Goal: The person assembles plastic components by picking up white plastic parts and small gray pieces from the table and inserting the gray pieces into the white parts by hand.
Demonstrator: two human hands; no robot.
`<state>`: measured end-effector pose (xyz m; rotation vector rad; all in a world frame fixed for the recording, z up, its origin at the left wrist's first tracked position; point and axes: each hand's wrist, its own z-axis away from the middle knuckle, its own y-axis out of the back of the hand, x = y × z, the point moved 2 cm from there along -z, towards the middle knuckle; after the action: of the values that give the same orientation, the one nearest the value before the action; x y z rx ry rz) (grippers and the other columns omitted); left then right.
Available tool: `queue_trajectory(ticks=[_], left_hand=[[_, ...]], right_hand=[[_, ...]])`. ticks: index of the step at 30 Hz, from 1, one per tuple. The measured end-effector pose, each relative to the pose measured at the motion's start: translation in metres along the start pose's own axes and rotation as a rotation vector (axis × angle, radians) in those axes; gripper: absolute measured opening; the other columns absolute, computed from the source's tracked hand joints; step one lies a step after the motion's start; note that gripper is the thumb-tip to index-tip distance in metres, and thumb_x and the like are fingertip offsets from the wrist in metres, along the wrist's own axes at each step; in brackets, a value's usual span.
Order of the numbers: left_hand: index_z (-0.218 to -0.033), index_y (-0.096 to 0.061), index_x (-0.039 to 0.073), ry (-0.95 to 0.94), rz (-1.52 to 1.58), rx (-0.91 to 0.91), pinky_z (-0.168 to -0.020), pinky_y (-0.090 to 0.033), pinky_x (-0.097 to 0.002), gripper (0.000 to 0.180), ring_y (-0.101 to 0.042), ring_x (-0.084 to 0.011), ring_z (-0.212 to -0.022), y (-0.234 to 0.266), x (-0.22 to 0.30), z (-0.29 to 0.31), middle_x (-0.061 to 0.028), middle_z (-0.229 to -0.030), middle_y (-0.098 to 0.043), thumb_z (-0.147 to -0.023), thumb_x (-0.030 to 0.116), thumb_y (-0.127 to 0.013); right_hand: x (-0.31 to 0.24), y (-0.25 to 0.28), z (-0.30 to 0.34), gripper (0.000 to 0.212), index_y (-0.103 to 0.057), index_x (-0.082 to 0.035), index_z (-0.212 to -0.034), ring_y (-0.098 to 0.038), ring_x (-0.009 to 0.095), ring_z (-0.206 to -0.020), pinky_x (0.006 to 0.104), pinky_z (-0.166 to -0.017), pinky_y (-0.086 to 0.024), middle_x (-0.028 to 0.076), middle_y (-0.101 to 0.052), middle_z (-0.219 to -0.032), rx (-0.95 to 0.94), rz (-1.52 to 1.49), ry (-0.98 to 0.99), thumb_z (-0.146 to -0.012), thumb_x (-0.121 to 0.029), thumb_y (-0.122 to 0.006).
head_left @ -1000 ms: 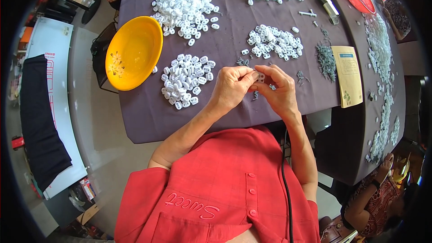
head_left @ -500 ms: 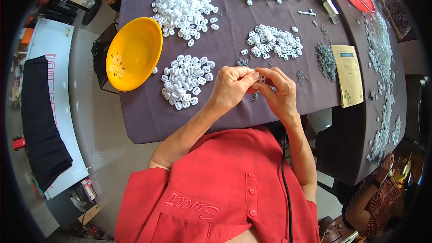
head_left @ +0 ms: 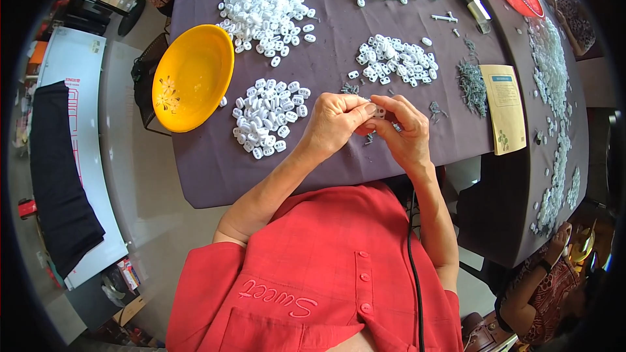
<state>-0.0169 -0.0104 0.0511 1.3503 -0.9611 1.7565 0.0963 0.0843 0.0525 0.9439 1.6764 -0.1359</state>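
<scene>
- I see both hands meeting over the near middle of the tabletop (head_left: 215,169), which is draped in dark purple cloth.
- My left hand (head_left: 336,124) has its grip pressed together, thumb and fingertips pinching a small white plastic piece (head_left: 379,113).
- My right hand (head_left: 405,135) closes on the same piece from the other side, fingertips touching those of the left; the piece sits between the two grips, just above the cloth.
- A few small grey metal bits (head_left: 370,137) lie on the cloth right under the hands.
- Just left of my left hand lies a heap of white plastic pieces (head_left: 266,116); a second heap (head_left: 396,60) sits beyond the hands, and two larger ones lie farther back.
- A yellow bowl (head_left: 190,77) overhangs the tabletop's left edge, near the closest heap.
- A pile of grey metal bits (head_left: 471,86) lies to the right, beside a tan booklet (head_left: 507,108).
- Another person's arm (head_left: 546,274) shows at the lower right, well apart from my hands.
</scene>
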Motion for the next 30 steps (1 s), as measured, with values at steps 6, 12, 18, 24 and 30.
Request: queue_trajectory(ticks=[6,12,18,24,30], left_hand=[[-0.088,-0.065,-0.004,0.000,-0.055,-0.031,-0.060,-0.051,-0.0217,0.020,-0.061,-0.0093,-0.064,0.002,-0.001,-0.001,-0.0064,-0.072,-0.065,-0.088,0.014,-0.057],[-0.088,-0.065,-0.004,0.111,0.063,-0.045,-0.058,-0.052,-0.0225,0.019,-0.062,-0.0110,-0.063,0.005,-0.004,-0.001,-0.0067,-0.071,-0.065,-0.087,0.014,-0.057],[-0.087,-0.065,-0.004,0.156,0.137,-0.019,-0.056,-0.053,-0.0248,0.018,-0.063,-0.0138,-0.062,0.003,-0.004,-0.001,-0.0093,-0.072,-0.065,-0.085,0.013,-0.059],[-0.086,-0.065,-0.005,0.205,0.233,-0.017,-0.057,-0.054,-0.0258,0.018,-0.064,-0.0155,-0.061,0.000,-0.008,-0.001,-0.0110,-0.073,-0.065,-0.085,0.012,-0.059],[-0.080,-0.066,-0.004,0.184,0.289,0.025,-0.051,-0.054,-0.0250,0.015,-0.064,-0.0152,-0.058,-0.003,-0.011,-0.002,-0.0102,-0.068,-0.065,-0.083,0.010,-0.061]], right_hand=[[0.003,-0.001,0.001,0.030,-0.061,-0.002,-0.098,-0.059,0.016,-0.062,0.0260,-0.056,-0.047,0.007,-0.059,-0.075,-0.013,0.048,0.037,-0.068,-0.002,-0.069],[-0.004,-0.001,0.002,0.026,-0.061,-0.002,-0.095,-0.059,0.019,-0.061,0.0275,-0.054,-0.047,0.008,-0.059,-0.075,-0.014,0.120,0.072,-0.070,-0.001,-0.066],[-0.001,-0.002,0.003,0.023,-0.061,-0.002,-0.093,-0.060,0.019,-0.062,0.0270,-0.054,-0.047,0.008,-0.060,-0.075,0.010,0.142,0.106,-0.071,0.000,-0.064],[0.003,-0.001,0.004,0.021,-0.061,-0.002,-0.092,-0.060,0.019,-0.061,0.0272,-0.054,-0.046,0.008,-0.059,-0.074,0.004,0.158,0.108,-0.071,0.000,-0.063],[0.002,0.000,0.004,0.020,-0.060,-0.003,-0.091,-0.058,0.021,-0.059,0.0293,-0.051,-0.046,0.008,-0.058,-0.072,0.023,0.175,0.146,-0.072,-0.001,-0.063]])
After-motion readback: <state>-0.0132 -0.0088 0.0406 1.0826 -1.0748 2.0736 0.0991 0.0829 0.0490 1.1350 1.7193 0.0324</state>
